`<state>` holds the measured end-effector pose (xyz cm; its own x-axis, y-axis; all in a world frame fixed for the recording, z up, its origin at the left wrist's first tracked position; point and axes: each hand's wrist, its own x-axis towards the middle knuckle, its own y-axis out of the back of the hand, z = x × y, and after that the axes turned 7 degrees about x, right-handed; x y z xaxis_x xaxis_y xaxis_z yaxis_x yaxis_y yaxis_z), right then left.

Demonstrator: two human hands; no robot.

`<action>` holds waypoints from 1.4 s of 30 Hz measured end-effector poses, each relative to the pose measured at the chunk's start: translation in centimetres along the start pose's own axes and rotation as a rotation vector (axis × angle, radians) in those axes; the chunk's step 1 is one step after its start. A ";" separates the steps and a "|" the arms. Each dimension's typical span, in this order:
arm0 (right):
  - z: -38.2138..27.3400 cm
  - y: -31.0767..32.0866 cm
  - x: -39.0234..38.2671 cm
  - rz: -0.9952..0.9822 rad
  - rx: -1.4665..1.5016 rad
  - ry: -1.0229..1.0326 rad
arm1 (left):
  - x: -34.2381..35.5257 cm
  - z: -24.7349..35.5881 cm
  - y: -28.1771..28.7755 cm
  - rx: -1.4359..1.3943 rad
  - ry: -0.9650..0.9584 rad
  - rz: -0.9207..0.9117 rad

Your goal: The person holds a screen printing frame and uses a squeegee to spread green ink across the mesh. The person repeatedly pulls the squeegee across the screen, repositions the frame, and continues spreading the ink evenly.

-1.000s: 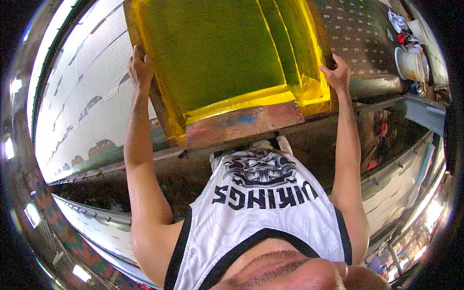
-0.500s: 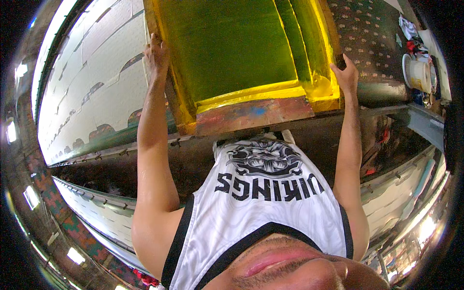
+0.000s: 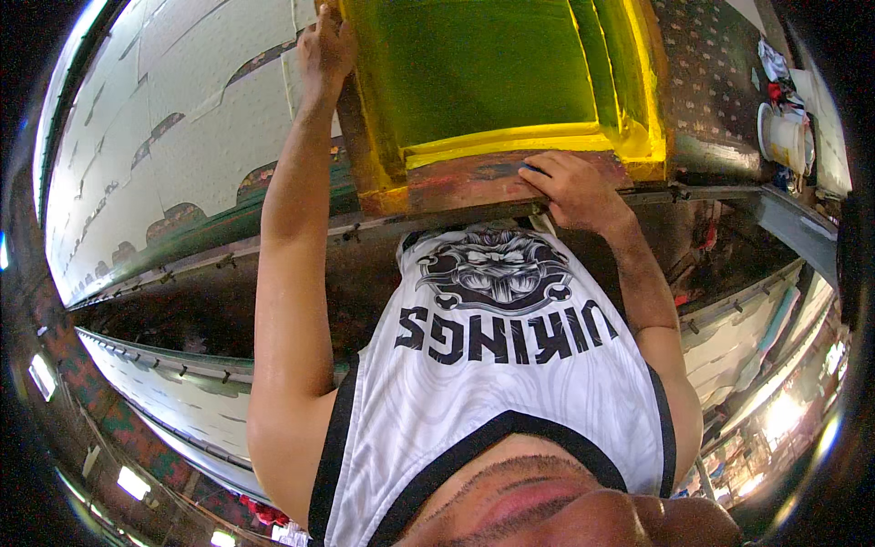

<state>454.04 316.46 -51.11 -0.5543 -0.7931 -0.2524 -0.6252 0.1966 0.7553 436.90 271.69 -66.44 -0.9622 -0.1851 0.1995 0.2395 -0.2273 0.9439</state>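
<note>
A screen printing frame (image 3: 465,185) lies in front of me, its wooden rails stained with paint. Yellow ink lines the inner edges of its dark green mesh (image 3: 483,73) and pools at the near right corner. On the frame's left rail, my left hand (image 3: 325,56) is closed with its fingers bent round the edge. My right hand (image 3: 576,189) grips the near rail right of its middle, fingers lying over the top and the thumb side hidden.
To the left stretches a long table (image 3: 205,128) covered with pale printed pieces. A dark patterned surface (image 3: 706,82) lies right of the frame. Farther right stands a white bucket (image 3: 784,137) beside crumpled cloths (image 3: 775,59). A metal rail (image 3: 246,260) with small pegs runs along the table's near edge.
My right hand has gone from the frame's right side to its near rail. My left hand stays on the left rail. The frame appears farther up and right in view.
</note>
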 end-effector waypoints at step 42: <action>23.9 22.4 41.8 0.330 -0.545 -0.369 | 0.2 0.7 0.0 0.061 0.189 0.047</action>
<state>403.70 301.47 -59.18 -0.8754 -0.4776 -0.0748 -0.0855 0.0006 0.9963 436.66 272.36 -66.22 -0.9077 -0.3711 0.1959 0.2693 -0.1572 0.9501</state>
